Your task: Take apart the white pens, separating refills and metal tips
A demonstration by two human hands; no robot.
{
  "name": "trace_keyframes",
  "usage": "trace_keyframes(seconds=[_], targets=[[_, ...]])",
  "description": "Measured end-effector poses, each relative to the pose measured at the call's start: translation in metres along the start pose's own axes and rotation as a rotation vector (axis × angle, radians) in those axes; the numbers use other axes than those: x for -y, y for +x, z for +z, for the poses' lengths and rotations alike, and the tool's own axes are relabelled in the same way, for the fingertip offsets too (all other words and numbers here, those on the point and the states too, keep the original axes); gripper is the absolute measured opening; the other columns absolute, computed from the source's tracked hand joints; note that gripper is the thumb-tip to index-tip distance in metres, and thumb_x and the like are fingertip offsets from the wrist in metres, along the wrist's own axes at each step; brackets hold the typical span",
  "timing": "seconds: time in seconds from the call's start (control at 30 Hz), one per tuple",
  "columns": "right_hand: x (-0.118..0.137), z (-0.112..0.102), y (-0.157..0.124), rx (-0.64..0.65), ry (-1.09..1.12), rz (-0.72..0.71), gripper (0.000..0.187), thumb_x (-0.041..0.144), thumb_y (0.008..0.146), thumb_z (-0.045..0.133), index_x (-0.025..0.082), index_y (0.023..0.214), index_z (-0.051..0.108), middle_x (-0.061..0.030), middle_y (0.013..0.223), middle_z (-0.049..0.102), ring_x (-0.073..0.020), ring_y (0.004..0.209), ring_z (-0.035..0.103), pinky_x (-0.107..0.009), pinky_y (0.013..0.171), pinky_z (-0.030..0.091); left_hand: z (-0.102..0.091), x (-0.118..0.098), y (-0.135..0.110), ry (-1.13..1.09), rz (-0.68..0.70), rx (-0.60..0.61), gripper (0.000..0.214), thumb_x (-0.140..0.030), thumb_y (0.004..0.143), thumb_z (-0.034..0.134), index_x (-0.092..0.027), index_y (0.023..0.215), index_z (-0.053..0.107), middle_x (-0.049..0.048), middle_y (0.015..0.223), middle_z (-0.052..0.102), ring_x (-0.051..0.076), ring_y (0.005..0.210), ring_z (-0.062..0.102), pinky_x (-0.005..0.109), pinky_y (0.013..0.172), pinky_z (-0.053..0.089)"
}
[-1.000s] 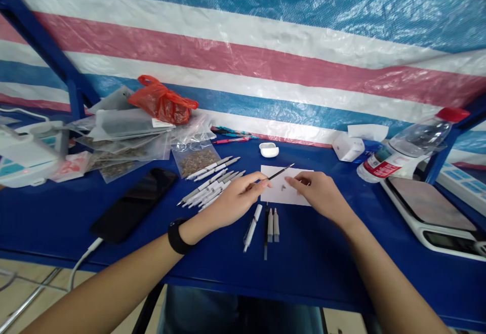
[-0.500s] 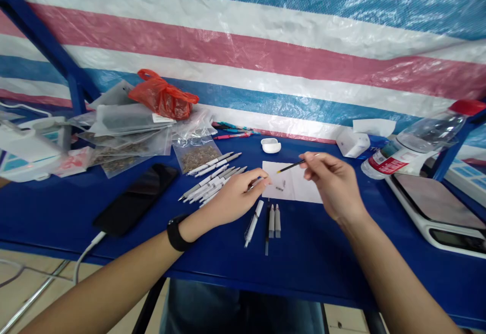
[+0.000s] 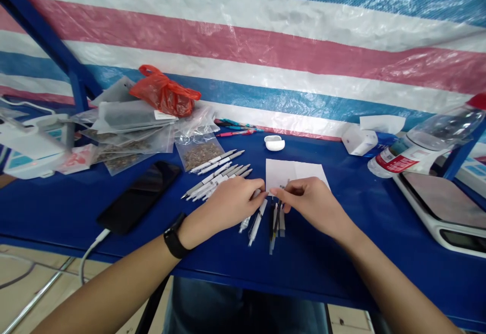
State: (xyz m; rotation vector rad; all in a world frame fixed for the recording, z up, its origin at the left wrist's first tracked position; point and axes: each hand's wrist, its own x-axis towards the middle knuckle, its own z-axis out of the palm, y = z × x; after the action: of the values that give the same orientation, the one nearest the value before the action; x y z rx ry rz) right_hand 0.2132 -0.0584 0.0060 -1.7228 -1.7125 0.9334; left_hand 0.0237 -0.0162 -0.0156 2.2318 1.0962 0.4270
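My left hand (image 3: 238,198) is closed, with a white pen barrel (image 3: 245,224) poking out below the fingers. Close beside it, my right hand (image 3: 309,203) pinches a thin dark pen refill (image 3: 280,211) that points down toward me. Under that refill lie two grey pen grips (image 3: 282,227) and another refill (image 3: 272,245), partly covered. A white pen part with a clip (image 3: 257,222) rests between the hands. Just beyond the fingers is a white paper sheet (image 3: 298,172); the right hand hides the small parts on it. Several white-and-grey pens (image 3: 212,179) lie left of the left hand.
At left are a black phone (image 3: 138,197) on a cable, bags of dried material (image 3: 201,154) and a red plastic bag (image 3: 165,91). A white earbud case (image 3: 274,143) sits behind the paper. To the right stand a bottle (image 3: 421,141), a tissue pack (image 3: 364,140) and a scale (image 3: 444,200).
My right hand has come down and left with the refill, from above the paper to beside my left hand. The refill has swung to point toward me. The view has shifted slightly.
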Motion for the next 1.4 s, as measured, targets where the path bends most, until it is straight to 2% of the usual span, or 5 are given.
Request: trace_keyframes(seconds=[0.33,0.47,0.7,1.0,1.4], targets=[[-0.009,-0.022,0.005,-0.239,-0.127,-0.008,0.064,0.075,0.084,0.054,0.023,0.046,0.057,-0.0043,0.047,0.061,-0.0176,0.047,0.054,-0.031,0.052,0.037,-0.037,0.005,-0.006,0.108,-0.093,-0.206,0.037,-0.031,0.092,0.061,-0.022,0.058,0.054,-0.0007,0.052,0.052,0.018,0.053,0.049,0.029,0.057,0.023],[-0.009,-0.024,0.005,-0.239,-0.155,-0.018,0.062,0.071,0.085,0.052,0.023,0.047,0.057,-0.004,0.047,0.059,-0.0169,0.046,0.052,-0.031,0.051,0.036,-0.047,0.01,-0.008,0.212,-0.131,-0.13,0.03,-0.032,0.087,0.069,-0.022,0.06,0.059,-0.0001,0.057,0.058,0.019,0.058,0.053,0.028,0.057,0.024],[-0.015,-0.036,-0.001,0.137,-0.21,0.051,0.052,0.066,0.081,0.066,0.023,0.053,0.061,-0.0048,0.057,0.07,-0.0182,0.051,0.057,-0.031,0.051,0.036,-0.037,0.002,-0.006,0.251,-0.015,-0.05,0.034,-0.032,0.09,0.066,-0.021,0.06,0.052,-0.0004,0.054,0.053,0.018,0.054,0.049,0.029,0.058,0.023],[-0.013,-0.024,-0.002,0.339,-0.211,0.06,0.046,0.054,0.081,0.075,0.023,0.052,0.057,-0.0029,0.053,0.065,-0.0169,0.05,0.055,-0.03,0.049,0.035,-0.047,0.014,-0.01,0.452,-0.234,-0.062,0.012,-0.033,0.084,0.062,-0.023,0.079,0.063,0.0034,0.072,0.067,0.024,0.067,0.061,0.029,0.058,0.029],[-0.014,-0.027,0.005,0.024,-0.07,-0.003,0.061,0.077,0.085,0.054,0.021,0.061,0.059,-0.0019,0.057,0.06,-0.0162,0.053,0.051,-0.029,0.052,0.035,-0.027,-0.002,-0.007,0.595,-0.056,-0.085,0.01,-0.019,0.079,0.062,-0.02,0.069,0.062,0.0044,0.076,0.072,0.024,0.07,0.068,0.031,0.056,0.034]])
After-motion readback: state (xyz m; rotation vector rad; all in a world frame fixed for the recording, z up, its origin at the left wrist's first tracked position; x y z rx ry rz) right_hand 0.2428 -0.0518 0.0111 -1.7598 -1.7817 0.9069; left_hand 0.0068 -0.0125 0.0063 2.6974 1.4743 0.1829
